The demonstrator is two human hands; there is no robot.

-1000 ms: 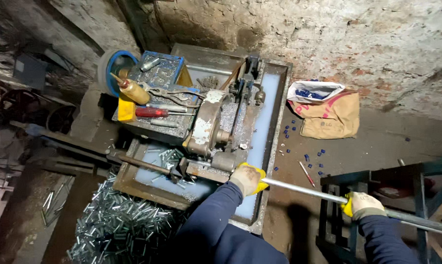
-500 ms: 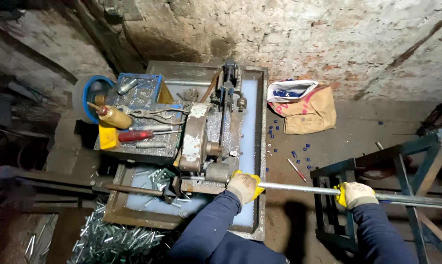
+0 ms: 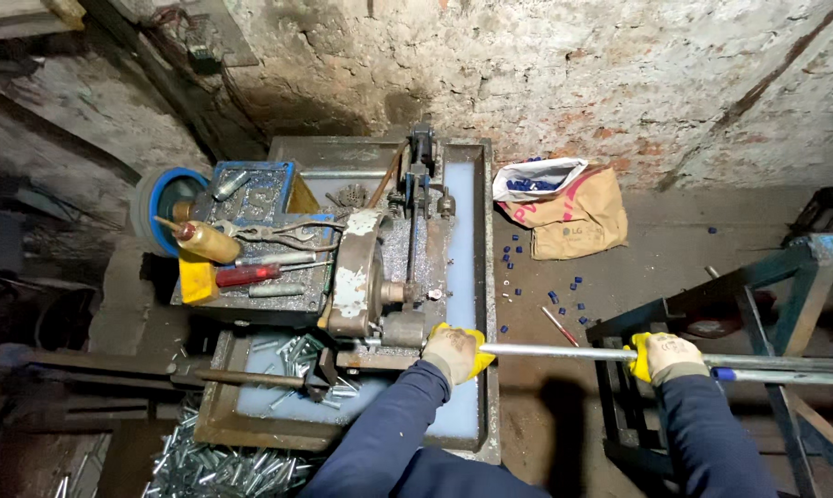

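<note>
metal rod [image 3: 555,352] | long, thin, grey | lying level | one end at cutting machine [image 3: 379,277]

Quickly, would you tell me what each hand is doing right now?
Left hand: closed around the metal rod, right by the machine.
Right hand: closed around the same rod, farther out.

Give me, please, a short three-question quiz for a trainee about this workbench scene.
1. True or false: both gloved hands grip the same metal rod.
2. Which hand is closer to the machine: A) left hand, B) right hand?
3. What lies scattered on the floor near the brown bag?

Key:
1. True.
2. A.
3. Small blue pieces.
</note>
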